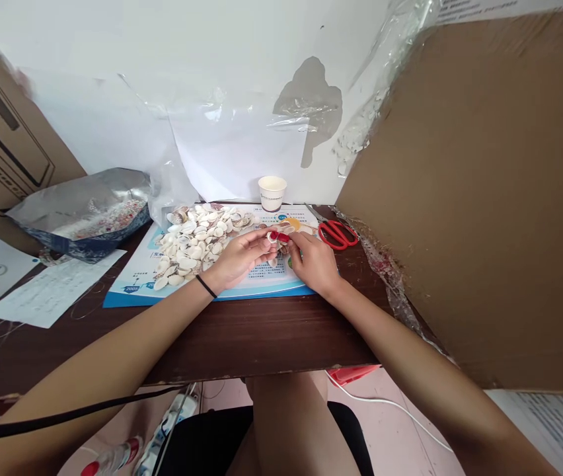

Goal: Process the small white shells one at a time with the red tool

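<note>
My left hand [242, 256] and my right hand [314, 263] meet over a blue-and-white printed sheet [137, 277] on a dark wooden table [262, 337]. The fingers of both hands are pinched together around a small red piece [279, 236] and what looks like a shell. A black band circles my left wrist. A heap of white seashells [195, 241] lies on the sheet just left of my left hand.
Red-handled scissors [337, 233] lie right of my hands. A paper cup [272, 193] stands at the back by the wall. A silver bag [83, 211] of small bits sits at the left. Large cardboard [484, 198] walls off the right side. Papers [48, 291] lie at left.
</note>
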Demonstrator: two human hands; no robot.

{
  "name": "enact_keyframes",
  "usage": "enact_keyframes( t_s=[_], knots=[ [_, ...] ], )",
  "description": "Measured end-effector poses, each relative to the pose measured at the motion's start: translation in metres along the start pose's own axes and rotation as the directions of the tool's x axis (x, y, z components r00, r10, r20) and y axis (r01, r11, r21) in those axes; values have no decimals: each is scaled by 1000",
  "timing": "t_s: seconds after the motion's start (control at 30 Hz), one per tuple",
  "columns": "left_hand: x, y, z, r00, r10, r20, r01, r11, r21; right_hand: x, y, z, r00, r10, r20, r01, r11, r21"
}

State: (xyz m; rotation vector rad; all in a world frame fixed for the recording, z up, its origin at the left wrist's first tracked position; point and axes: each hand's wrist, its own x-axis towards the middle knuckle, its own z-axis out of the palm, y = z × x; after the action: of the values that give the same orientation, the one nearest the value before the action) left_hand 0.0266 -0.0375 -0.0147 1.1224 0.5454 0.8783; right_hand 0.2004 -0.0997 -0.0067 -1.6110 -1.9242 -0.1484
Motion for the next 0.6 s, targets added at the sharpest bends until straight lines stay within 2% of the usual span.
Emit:
enact_keyframes(
  t_s=[0.37,0.6],
  knots=[
    [0,4,-4,1000,-8,-8,8,997,82,0,0,2,997,38,64,-39,999,20],
    [0,3,1,993,52,-106,-34,985,169,1,0,3,992,35,124,-42,998,55]
  ],
)
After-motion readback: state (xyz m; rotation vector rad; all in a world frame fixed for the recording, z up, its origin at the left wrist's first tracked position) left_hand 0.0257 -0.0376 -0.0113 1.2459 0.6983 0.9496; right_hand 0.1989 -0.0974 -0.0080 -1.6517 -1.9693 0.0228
